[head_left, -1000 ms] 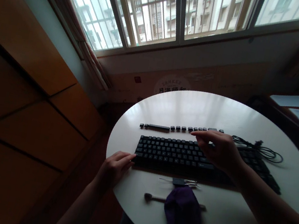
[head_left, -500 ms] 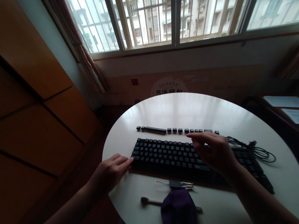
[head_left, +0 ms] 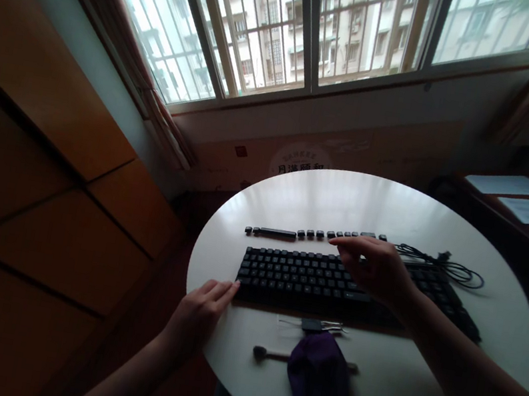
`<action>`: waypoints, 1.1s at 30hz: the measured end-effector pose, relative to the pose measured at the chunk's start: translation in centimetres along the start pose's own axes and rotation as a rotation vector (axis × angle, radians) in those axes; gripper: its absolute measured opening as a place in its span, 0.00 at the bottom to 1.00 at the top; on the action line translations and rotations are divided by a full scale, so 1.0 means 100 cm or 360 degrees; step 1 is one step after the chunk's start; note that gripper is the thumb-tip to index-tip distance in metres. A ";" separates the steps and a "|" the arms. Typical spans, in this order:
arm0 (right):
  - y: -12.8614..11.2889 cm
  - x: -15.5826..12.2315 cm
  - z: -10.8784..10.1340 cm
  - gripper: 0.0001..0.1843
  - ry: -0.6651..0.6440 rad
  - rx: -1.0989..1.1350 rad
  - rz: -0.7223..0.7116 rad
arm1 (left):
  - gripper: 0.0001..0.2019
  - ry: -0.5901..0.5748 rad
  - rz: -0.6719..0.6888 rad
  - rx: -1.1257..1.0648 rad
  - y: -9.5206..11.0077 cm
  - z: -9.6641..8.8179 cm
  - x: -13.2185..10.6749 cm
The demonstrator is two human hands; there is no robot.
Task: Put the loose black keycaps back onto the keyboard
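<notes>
A black keyboard (head_left: 312, 279) lies across the middle of a round white table (head_left: 415, 385). My right hand (head_left: 377, 267) hovers over the keyboard's top rows, fingers stretched out and slightly curled, fingertips near a row of loose black keycaps (head_left: 314, 235) lined up behind the keyboard. My left hand (head_left: 199, 312) rests on the table's left edge, fingers together and extended, touching the keyboard's front left corner. Neither hand holds anything that I can see.
In front of the keyboard lie a small wire keycap puller (head_left: 317, 326), a dark brush (head_left: 269, 354) and a crumpled purple cloth (head_left: 318, 379). The keyboard's coiled cable (head_left: 450, 268) sits at the back right. A desk with papers (head_left: 523, 197) stands on the right, and barred windows are behind.
The view has shifted slightly. My right hand has stayed over the keyboard's top rows, and my left hand has stayed at the front left corner.
</notes>
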State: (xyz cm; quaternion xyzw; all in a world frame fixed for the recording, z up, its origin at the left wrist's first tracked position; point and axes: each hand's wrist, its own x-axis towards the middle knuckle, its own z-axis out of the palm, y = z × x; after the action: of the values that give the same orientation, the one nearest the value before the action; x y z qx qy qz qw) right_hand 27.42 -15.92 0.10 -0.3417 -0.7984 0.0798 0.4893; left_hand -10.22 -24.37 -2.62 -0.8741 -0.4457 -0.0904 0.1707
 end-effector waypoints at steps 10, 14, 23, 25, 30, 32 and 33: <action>0.000 0.002 0.000 0.12 -0.0015 0.0004 -0.0007 | 0.22 0.0337 -0.0251 -0.0298 -0.010 0.014 -0.018; 0.001 0.001 0.001 0.12 -0.0053 0.0044 0.0033 | 0.23 0.0291 -0.0108 -0.0279 -0.014 0.008 -0.013; 0.005 0.001 0.005 0.13 -0.0116 0.0069 0.0085 | 0.17 0.0229 -0.0595 -0.0535 -0.092 0.022 0.081; 0.005 0.001 0.005 0.13 -0.0120 0.0071 0.0102 | 0.17 0.0152 -0.0552 -0.0584 -0.112 0.036 0.106; 0.007 0.002 0.004 0.13 -0.0086 0.0071 0.0151 | 0.18 0.0013 -0.0389 -0.0630 -0.135 0.064 0.142; 0.007 0.003 0.002 0.13 -0.0077 0.0074 0.0145 | 0.14 -0.0047 -0.0369 -0.0617 -0.136 0.069 0.148; 0.007 0.004 0.002 0.13 -0.0072 0.0076 0.0140 | 0.12 -0.0069 -0.0368 -0.0609 -0.137 0.070 0.150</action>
State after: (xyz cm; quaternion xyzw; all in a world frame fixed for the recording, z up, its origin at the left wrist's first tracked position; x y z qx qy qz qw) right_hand 27.50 -15.09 -0.04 -0.3628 -0.7913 0.1280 0.4751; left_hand -12.45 -3.06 -1.45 -0.8353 -0.5213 -0.1735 -0.0195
